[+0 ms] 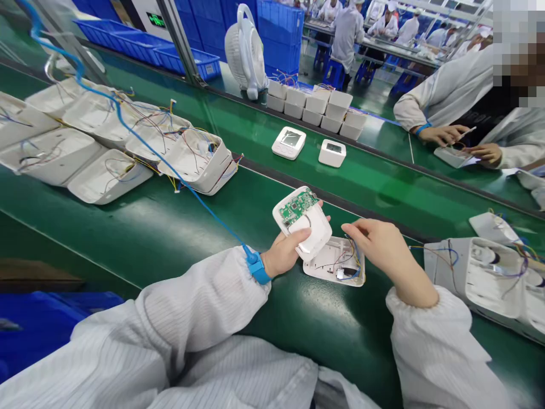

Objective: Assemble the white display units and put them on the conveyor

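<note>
My left hand (286, 253) holds a white casing (315, 230) with a green circuit board (298, 207) showing along its upper part. The thumb presses on the casing's white face. Just below and right, a white shell (317, 274) with thin coloured wires inside lies on the green bench, partly covered by the held casing. Over the shell's upper right edge is my right hand (374, 238), thumb and index finger pinched at the wires; what lies between the fingertips is too small to make out. A blue strap with a cord circles my left wrist.
Wired white shells (102, 170) stand in stacks at the left, more shells (489, 284) at the right. Two finished-looking white units (289, 142) sit on the green belt (374, 170). Beyond are stacked boxes (315, 105), a fan (247, 54) and a person's hands (447, 135) holding a part.
</note>
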The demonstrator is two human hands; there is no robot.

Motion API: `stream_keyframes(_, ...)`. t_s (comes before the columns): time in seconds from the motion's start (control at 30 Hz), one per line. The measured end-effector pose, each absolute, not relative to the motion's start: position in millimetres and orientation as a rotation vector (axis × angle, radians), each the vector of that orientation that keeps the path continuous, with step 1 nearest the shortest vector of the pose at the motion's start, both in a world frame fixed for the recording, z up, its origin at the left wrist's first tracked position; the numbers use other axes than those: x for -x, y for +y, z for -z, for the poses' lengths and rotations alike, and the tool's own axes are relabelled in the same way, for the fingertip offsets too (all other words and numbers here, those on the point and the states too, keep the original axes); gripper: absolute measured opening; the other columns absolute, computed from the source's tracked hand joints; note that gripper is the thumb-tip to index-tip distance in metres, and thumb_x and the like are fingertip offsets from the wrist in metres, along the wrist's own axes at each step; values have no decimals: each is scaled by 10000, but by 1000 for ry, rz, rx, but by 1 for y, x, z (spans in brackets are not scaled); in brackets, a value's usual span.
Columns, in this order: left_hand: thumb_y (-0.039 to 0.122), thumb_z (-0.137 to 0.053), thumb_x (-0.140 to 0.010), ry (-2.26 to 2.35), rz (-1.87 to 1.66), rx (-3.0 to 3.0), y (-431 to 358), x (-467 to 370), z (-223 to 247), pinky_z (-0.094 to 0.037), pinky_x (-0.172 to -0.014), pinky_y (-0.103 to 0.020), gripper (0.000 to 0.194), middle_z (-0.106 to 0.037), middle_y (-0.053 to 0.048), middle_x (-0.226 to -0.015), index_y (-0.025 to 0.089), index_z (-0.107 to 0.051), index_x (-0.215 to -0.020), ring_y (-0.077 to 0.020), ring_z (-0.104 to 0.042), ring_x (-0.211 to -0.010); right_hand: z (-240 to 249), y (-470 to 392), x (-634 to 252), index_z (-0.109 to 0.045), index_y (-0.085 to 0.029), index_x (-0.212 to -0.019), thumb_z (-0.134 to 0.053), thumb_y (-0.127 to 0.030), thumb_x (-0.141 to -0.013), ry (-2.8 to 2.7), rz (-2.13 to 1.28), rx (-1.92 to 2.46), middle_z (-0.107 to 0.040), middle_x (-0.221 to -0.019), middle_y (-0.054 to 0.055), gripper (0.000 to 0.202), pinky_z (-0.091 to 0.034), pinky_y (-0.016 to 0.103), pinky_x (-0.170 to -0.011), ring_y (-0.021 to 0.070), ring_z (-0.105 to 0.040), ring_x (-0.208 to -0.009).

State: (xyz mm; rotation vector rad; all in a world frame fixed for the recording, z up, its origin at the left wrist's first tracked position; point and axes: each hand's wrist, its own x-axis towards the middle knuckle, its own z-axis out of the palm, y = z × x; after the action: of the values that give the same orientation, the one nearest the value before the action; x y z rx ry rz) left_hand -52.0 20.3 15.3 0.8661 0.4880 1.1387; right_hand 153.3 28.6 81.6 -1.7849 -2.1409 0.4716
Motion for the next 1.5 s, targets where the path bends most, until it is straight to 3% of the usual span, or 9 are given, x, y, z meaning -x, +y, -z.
stream_keyframes(0.1, 551, -608, -790, 477, -1118, -689, 25, 50, -16, -507, -960, -439, 632, -731, -115, -1130, 158, -585, -1284, -314, -663, -1112, -74, 36, -164, -652, -223, -535, -493, -554, -912, -2306, -482, 1876, -635, -532, 40, 526, -347, 310, -498, 184, -562, -502)
stream_keyframes(0.27, 491, -586, -766, 444, -965, -569, 29, 51, -9, -540, -807, -390, 624, -768, -124, -913, 97, -612, -1249, -278, -721, -869, -69, 35, -170, -754, -234, -817, -536, -349, -868, -2259, -643, 1636, -765, -909, 27, 252, -476, 308, -674, 212, -684, -787)
stream_keyframes(0.37, 373, -668, -713, 416, -916, -611, 24, 53, -10, -535, -808, -379, 579, -765, -135, -976, 97, -634, -1221, -274, -720, -883, -72, 32, -169, -750, -231, -810, -533, -340, -868, -2264, -686, 1649, -766, -888, 25, 249, -468, 306, -649, 209, -680, -757)
stream_keyframes(0.5, 383, -725, -704, 449, -931, -696, 17, 51, -12, -537, -818, -379, 553, -764, -142, -1003, 107, -662, -1178, -291, -712, -937, -79, 26, -163, -711, -220, -795, -509, -330, -891, -2197, -644, 1691, -748, -801, 22, 249, -455, 299, -622, 191, -662, -688)
stream_keyframes(0.67, 397, -753, -698, 439, -947, -711, 15, 49, -8, -540, -870, -416, 572, -763, -144, -1026, 121, -656, -1190, -310, -710, -977, -76, 18, -162, -682, -222, -948, -564, -513, -882, -2136, -478, 1752, -753, -904, 63, 321, -473, 314, -603, 235, -696, -768)
stream_keyframes(0.8, 388, -753, -714, 445, -948, -692, 15, 49, -7, -544, -874, -416, 560, -767, -140, -1001, 119, -651, -1194, -303, -716, -967, -65, 21, -166, -722, -230, -795, -621, -451, -832, -2305, -275, 1857, -754, -851, 70, 246, -440, 333, -586, 256, -685, -721)
stream_keyframes(0.93, 395, -742, -729, 475, -954, -717, 15, 48, -9, -535, -906, -449, 570, -761, -145, -1023, 122, -637, -1219, -323, -703, -1013, -71, 22, -161, -724, -232, -841, -538, -342, -889, -2281, -471, 1697, -752, -915, 47, 221, -452, 323, -637, 230, -669, -773)
stream_keyframes(1.2, 390, -761, -711, 434, -1008, -770, 14, 47, -11, -487, -999, -456, 547, -726, -137, -1156, 134, -676, -1187, -321, -668, -1092, -92, 11, -151, -686, -195, -795, -544, -535, -925, -1992, -1458, 1319, -671, -764, 24, 391, -456, 271, -622, 159, -584, -689)
stream_keyframes(1.5, 408, -768, -746, 395, -1004, -1000, 9, 48, -9, -446, -1042, -478, 558, -681, -129, -1235, 164, -632, -1230, -326, -622, -1162, -80, 7, -144, -775, -201, -880, -764, -459, -769, -1702, -1571, 1318, -712, -785, 35, 282, -476, 281, -601, 156, -597, -656)
